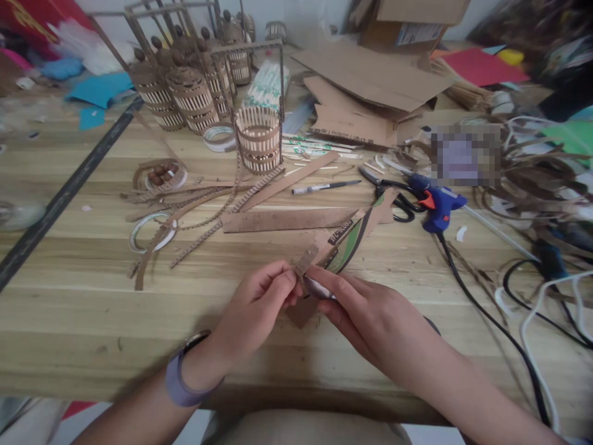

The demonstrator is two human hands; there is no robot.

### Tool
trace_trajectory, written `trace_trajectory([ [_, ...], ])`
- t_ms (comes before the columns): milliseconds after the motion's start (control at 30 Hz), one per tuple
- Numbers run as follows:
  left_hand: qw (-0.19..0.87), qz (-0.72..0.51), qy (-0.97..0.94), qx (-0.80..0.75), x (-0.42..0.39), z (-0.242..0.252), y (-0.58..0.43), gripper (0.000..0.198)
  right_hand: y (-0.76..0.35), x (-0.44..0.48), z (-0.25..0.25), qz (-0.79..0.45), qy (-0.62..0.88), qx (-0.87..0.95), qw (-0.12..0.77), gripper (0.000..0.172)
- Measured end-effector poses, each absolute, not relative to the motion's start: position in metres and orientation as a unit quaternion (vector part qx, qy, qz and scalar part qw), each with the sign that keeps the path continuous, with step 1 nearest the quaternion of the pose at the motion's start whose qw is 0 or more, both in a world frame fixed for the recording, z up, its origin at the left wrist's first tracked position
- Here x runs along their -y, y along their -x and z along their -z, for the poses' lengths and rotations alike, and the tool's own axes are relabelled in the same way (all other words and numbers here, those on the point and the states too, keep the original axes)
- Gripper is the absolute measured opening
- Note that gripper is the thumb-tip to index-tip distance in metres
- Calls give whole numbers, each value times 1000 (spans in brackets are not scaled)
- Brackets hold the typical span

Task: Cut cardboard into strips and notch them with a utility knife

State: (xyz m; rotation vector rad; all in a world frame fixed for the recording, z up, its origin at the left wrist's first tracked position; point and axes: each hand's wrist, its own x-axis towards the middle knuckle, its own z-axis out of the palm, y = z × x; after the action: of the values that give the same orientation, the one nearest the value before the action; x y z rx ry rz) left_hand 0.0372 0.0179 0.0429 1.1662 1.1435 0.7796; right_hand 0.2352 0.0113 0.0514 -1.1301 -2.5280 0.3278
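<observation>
Near the table's front edge, my left hand (262,303) pinches a short cardboard strip (311,252) between thumb and fingers. Close against it, my right hand (370,309) is closed round a rounded, shiny grey object (319,288), mostly hidden by the fingers, so its kind is unclear. The right index finger rests by the strip's lower end. Just beyond the hands lies a cardboard piece with a green printed band (354,244). A brown cardboard flap (303,311) shows beneath the fingers.
Black-handled scissors (403,201) and a blue glue gun (442,207) lie to the right. A pen (327,187), a flat cardboard strip (287,219) and a tape roll (152,232) lie ahead. Behind stand several stick-and-cardboard lanterns (259,142). A dark metal ruler (69,191) crosses the left.
</observation>
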Motion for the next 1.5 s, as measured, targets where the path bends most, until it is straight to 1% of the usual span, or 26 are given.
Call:
trace_trajectory([
  [233, 616, -343, -510, -492, -18, -43, -37, 28, -235, -11, -50, -113, 401, 892, 178, 34],
  [433, 585, -331, -550, -495, -17, -43, -37, 28, -234, -10, -51, -132, 404, 888, 177, 32],
  [533, 574, -325, -570, -490, -16, -44, -36, 29, -236, -10, -55, -170, 407, 881, 171, 31],
  [700, 552, -316, -604, -481, -14, -45, -34, 30, -240, -9, -58, -260, 405, 857, 185, 30],
  [933, 496, -329, -657, -463, -14, -47, -37, 32, -237, -6, -57, -271, 419, 846, 187, 27],
  [1033, 463, -327, -687, -455, -13, -47, -37, 32, -236, -5, -56, -280, 425, 837, 202, 26],
  [1267, 419, -332, -714, -453, -11, -47, -37, 29, -233, -5, -61, -381, 435, 780, 239, 15],
  [1367, 404, -344, -716, -453, -11, -46, -37, 27, -231, -4, -63, -397, 442, 765, 247, 11],
  [1500, 402, -356, -713, -451, -10, -47, -38, 26, -231, -2, -61, -396, 444, 760, 260, 15],
])
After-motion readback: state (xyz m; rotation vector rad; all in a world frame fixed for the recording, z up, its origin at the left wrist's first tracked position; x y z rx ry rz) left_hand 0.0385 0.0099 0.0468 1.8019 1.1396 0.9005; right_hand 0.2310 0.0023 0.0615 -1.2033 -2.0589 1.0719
